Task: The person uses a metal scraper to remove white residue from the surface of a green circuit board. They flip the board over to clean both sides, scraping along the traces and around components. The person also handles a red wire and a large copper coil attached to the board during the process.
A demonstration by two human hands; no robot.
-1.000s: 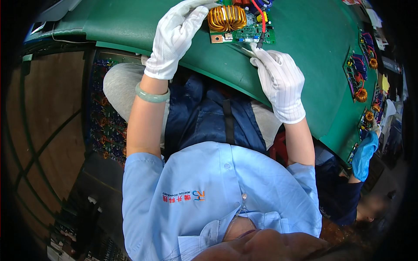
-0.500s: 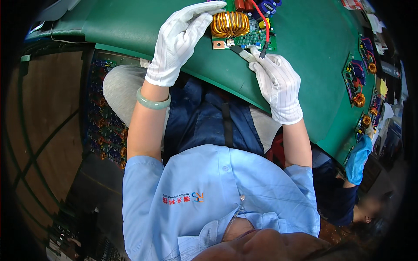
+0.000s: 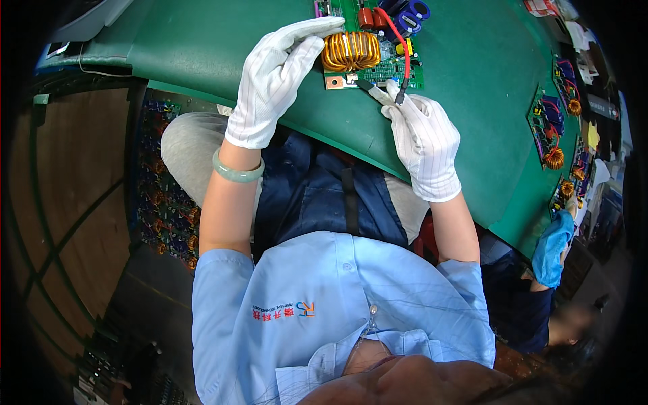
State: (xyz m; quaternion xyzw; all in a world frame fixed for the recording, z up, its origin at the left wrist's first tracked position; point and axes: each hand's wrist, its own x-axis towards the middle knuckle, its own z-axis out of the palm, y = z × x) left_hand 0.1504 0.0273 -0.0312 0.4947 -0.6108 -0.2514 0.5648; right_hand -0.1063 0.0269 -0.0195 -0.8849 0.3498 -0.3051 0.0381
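Note:
A green circuit board lies at the top middle of the picture. It carries a copper-wound coil, red-brown and dark blue cylindrical parts, and a red wire with a black end. My white-gloved left hand grips the board's left side, fingertips beyond the coil and thumb against it; the exact hold is partly hidden. My gloved right hand pinches a slim flat tool with a dark tip, whose kind I cannot make out. Its tip meets the board's near edge, and the wire's black end hangs beside my fingers.
The board rests on a green-covered table whose near edge runs above my lap. Similar boards stand along the right side. At the lower left is a stack of boards. A co-worker's blue-sleeved arm reaches in at the right.
The board has shifted slightly toward me and to the left, along with my left hand. My right hand and the tool have come slightly nearer too.

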